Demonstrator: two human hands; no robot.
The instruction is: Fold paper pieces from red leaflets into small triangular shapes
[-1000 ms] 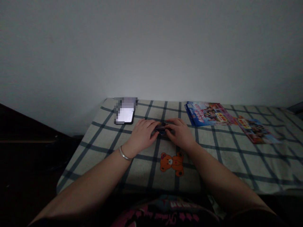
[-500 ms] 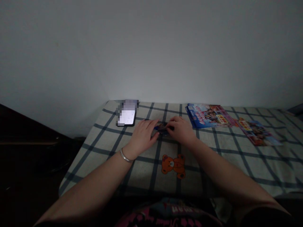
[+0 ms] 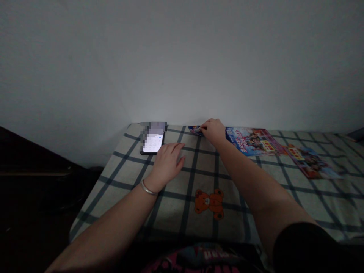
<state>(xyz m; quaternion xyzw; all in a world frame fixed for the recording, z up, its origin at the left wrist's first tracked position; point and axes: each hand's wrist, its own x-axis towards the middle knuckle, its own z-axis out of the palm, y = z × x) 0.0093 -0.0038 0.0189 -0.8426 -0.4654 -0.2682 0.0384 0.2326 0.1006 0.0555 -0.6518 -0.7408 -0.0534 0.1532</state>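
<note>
My right hand (image 3: 214,131) is at the back of the table near the wall, its thumb and fingers pinched on a small, colourful folded leaflet (image 3: 194,129). Part of the leaflet is hidden behind the fingers. Nearer to me and to the left, my left hand (image 3: 168,161) hovers over or rests on the cloth with fingers stretched and nothing in it. A phone (image 3: 152,143) with a lit screen lies just beyond that hand. Right of my right hand is a stack of blue and pink printed leaflets (image 3: 250,141), partly covered by my wrist.
Another leaflet (image 3: 313,163) lies at an angle on the right, touching or overlapping the stack. A checked tablecloth (image 3: 182,208) with an orange bear print (image 3: 209,204) covers the table. The grey wall (image 3: 182,68) rises along the back edge.
My right hand has moved away from me toward the wall, carrying the folded leaflet. My left hand has let go of it and drawn slightly left and back.
</note>
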